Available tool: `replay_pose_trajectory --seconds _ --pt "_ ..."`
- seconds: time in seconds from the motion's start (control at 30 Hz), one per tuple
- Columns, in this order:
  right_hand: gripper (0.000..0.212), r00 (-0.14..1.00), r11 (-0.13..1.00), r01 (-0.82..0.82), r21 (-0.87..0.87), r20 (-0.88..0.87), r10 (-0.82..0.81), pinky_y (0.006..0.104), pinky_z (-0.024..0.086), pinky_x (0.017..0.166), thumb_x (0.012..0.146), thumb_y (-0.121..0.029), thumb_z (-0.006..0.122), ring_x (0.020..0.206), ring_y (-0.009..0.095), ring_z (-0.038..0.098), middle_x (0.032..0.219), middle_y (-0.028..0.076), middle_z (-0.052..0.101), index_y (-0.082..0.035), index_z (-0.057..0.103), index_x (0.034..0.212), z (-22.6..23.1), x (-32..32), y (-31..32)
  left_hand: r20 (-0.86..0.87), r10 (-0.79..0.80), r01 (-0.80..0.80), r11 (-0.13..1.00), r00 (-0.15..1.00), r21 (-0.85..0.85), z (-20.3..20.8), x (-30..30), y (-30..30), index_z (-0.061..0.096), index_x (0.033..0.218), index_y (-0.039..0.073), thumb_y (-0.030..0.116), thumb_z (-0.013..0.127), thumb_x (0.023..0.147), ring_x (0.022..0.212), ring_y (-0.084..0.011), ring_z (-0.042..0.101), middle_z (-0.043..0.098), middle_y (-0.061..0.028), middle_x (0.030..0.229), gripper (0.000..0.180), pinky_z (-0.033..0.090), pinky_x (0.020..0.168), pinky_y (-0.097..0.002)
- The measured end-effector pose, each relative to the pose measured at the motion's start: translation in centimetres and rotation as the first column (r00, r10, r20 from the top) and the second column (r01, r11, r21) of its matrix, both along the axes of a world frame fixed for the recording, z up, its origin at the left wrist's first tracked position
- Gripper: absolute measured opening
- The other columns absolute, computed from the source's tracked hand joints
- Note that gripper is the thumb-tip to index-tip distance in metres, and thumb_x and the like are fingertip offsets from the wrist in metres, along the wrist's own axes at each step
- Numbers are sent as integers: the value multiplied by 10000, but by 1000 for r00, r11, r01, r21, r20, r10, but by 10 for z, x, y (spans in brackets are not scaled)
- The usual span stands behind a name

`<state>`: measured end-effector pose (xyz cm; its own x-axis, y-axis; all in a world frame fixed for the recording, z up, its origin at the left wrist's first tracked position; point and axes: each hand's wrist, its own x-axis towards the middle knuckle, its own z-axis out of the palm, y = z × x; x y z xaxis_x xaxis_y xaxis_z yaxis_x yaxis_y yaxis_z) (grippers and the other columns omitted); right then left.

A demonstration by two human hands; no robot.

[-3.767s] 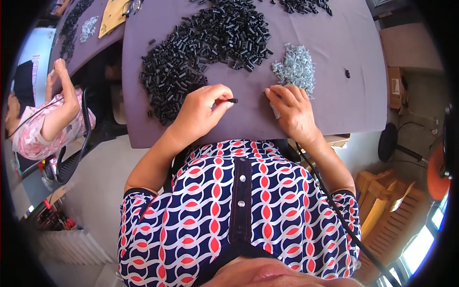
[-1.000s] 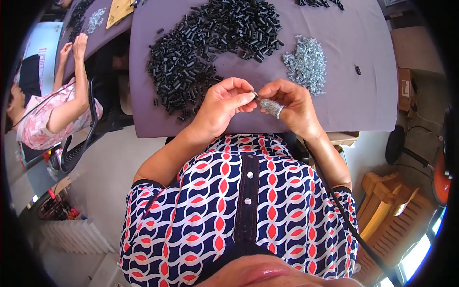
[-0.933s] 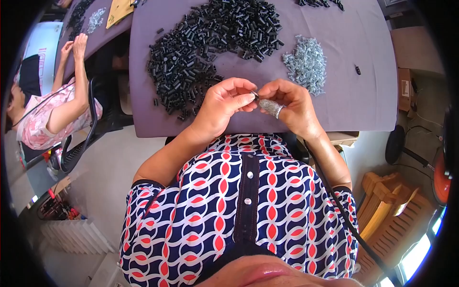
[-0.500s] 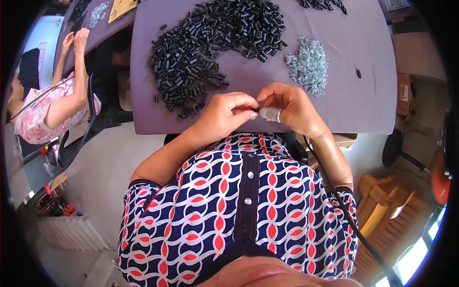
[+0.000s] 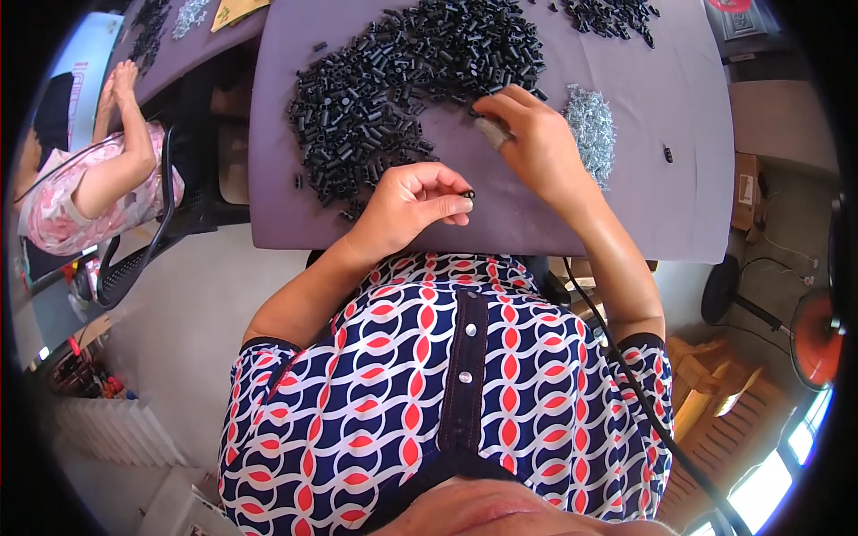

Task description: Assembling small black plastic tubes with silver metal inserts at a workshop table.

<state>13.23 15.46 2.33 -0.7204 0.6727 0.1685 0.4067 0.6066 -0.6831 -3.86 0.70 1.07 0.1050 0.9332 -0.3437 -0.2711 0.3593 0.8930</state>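
Note:
My left hand (image 5: 413, 205) is closed above the table's near edge, pinching a small black tube-like piece (image 5: 468, 194) between thumb and fingertips. To the right and farther out, my right hand (image 5: 541, 143) reaches to the inner edge of a large heap of black tube-like pieces (image 5: 366, 98). Its thumb wears a pale, whitish wrap (image 5: 492, 134). Thumb and forefinger come together there; a dark bit shows at the tips, too small to make out against the heap. Beside that hand lies a pile of small silvery pieces (image 5: 590, 129), partly covered by the wrist.
A cloth-covered table (image 5: 657, 205) spans the front. A second black pile (image 5: 612, 16) sits at the far right, and a single black piece (image 5: 668, 154) lies apart. A seated person (image 5: 98, 179) works at another table on the left. A fan (image 5: 815, 339) stands at right.
My right hand has parted from my left and moved away to the black heap. My left hand stays near the table edge, with the black piece now plainly visible in its fingers.

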Motion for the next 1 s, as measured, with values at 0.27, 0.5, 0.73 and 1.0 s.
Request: replay_pose_trajectory --seconds 0.27,0.5,0.73,1.0 --pt "136 983 913 -183 365 85 164 402 536 718 788 -84 670 877 287 601 906 90 572 -74 610 909 -19 -32 2 31 90 -89 996 995 -27 1 -14 -4 661 1062 -32 39 659 936 788 -182 716 719 -108 911 144 569 736 -268" --pt "326 988 978 -153 144 -3 155 387 551 776 720 -22 679 964 303 639 998 97 628 -52 671 1045 -2 -15 -12 14 68 -68 998 998 -14 -3 -20 -9 644 1055 -13 29 654 933 778 -179 711 722 -115 948 129 568 726 -272" --pt "77 966 844 -257 471 137 218 334 555 701 745 -115 625 861 233 617 880 51 571 -91 656 812 -18 -71 4 62 121 -120 992 991 -30 4 -26 -9 641 1051 -23 27 680 911 794 -155 709 715 -97 939 154 561 710 -253" --pt "123 950 855 -311 416 120 287 352 555 703 775 -107 642 880 247 610 957 66 576 -73 644 893 -17 -63 4 4 145 -145 989 989 -27 5 -26 -10 659 1074 -22 26 660 917 763 -178 706 728 -137 932 164 565 713 -269"
